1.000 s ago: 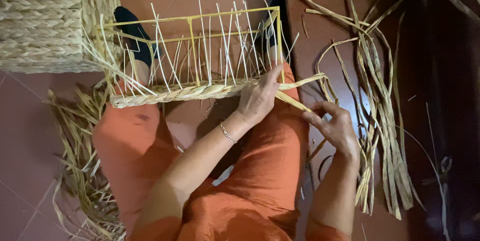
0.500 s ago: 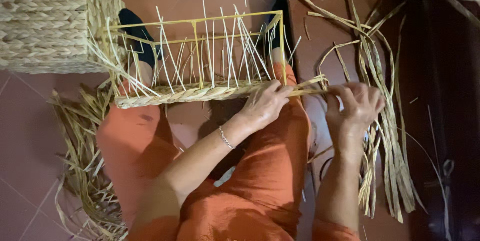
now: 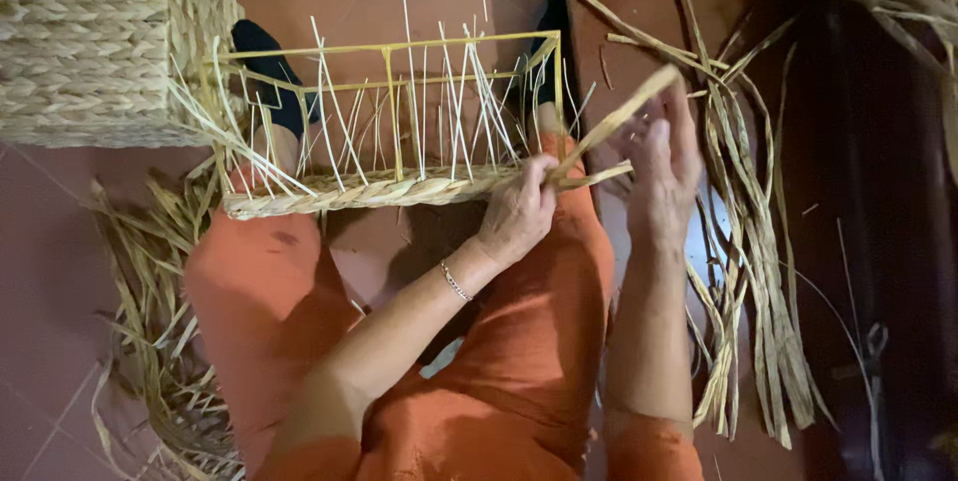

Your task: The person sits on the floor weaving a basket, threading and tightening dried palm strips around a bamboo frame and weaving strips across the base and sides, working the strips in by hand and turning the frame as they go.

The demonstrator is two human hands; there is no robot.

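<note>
1. While your right hand (image 3: 664, 167) was down level with the braid half a second ago, it has now lifted; its fingers are closed loosely round a flat straw strand (image 3: 609, 127), which rises up and to the right from the weave.
2. Your left hand (image 3: 519, 212) has hardly moved: its fingertips are pinched shut on the end of the woven braid (image 3: 379, 190), right where that strand and a second, lower one leave it.
3. That lift has pulled the strand taut and away from its partner, so by my reading you are tightening or crossing over for the next plait at the basket's right corner.
4. The braid runs along the near bottom edge of the yellow wire frame (image 3: 399, 47), which rests across your lap with thin upright reeds (image 3: 454, 112) standing in it.
5. Further out, loose straw (image 3: 748, 241) lies on the floor (image 3: 40, 241) to your right, more lies to your left, and a finished woven basket (image 3: 90, 42) sits at the upper left.
</note>
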